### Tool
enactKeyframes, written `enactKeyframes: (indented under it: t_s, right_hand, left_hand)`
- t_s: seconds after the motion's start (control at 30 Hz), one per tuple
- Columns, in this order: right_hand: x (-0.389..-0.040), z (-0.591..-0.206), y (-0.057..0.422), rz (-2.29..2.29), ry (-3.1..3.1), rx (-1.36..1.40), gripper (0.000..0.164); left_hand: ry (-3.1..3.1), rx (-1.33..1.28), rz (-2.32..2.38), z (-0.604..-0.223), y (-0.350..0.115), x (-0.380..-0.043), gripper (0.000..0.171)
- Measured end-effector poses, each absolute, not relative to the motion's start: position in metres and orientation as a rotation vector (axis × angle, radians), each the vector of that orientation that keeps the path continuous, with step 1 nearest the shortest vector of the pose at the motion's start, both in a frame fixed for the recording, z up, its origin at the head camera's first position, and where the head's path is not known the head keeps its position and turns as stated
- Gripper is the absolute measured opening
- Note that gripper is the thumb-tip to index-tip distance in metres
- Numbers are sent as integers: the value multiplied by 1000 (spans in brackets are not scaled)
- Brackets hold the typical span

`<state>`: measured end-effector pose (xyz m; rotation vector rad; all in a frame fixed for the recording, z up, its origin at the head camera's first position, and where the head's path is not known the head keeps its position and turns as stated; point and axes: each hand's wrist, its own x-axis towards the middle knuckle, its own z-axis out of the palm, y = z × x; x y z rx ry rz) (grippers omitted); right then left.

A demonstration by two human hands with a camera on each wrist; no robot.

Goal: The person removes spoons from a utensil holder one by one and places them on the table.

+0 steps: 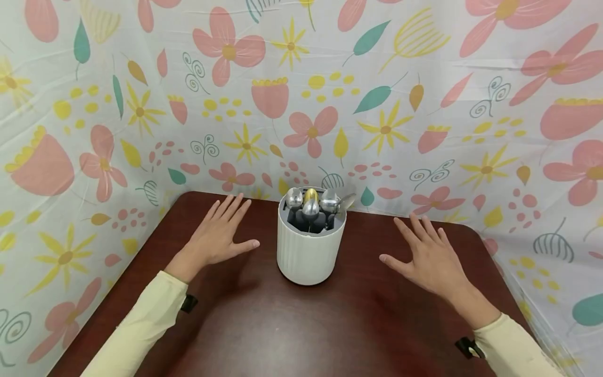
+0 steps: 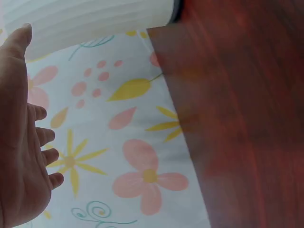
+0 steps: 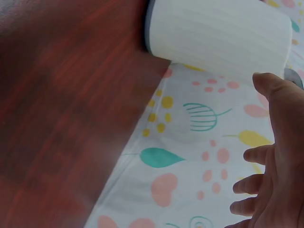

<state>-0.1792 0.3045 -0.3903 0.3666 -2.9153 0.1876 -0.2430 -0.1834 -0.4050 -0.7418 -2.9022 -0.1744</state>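
Observation:
A white ribbed utensil holder (image 1: 308, 259) stands upright toward the back of the table. Several spoons stick up out of its grey top, most with silver bowls (image 1: 311, 208) and one gold spoon (image 1: 310, 195) behind. A flatter silver piece (image 1: 347, 202) leans out on the right side. My left hand (image 1: 214, 235) is held to the left of the holder, fingers spread, touching nothing. On the other side my right hand (image 1: 431, 256) is likewise spread and apart from it. Both wrist views show the holder's side wall (image 2: 95, 21) beyond the thumb; what lies inside its lower part is hidden.
The dark reddish-brown wooden table (image 1: 301, 330) has rounded back corners. A flower-printed white curtain (image 1: 311, 78) hangs close behind its back edge and along both sides. Dark bands sit at both wrists, over pale yellow sleeves (image 1: 136, 324).

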Motion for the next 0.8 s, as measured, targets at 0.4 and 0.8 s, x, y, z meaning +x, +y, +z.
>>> enactKeyframes:
  t_s: [0.4, 0.8]
  right_hand:
    - [-180, -361, 287, 111, -2859, 481, 98]
    - [-179, -336, 269, 220, -2821, 465, 91]
  left_hand:
    - [-2814, -943, -380, -371, -173, -248, 96]
    - [-2689, -1020, -866, -365, -158, -256, 72]
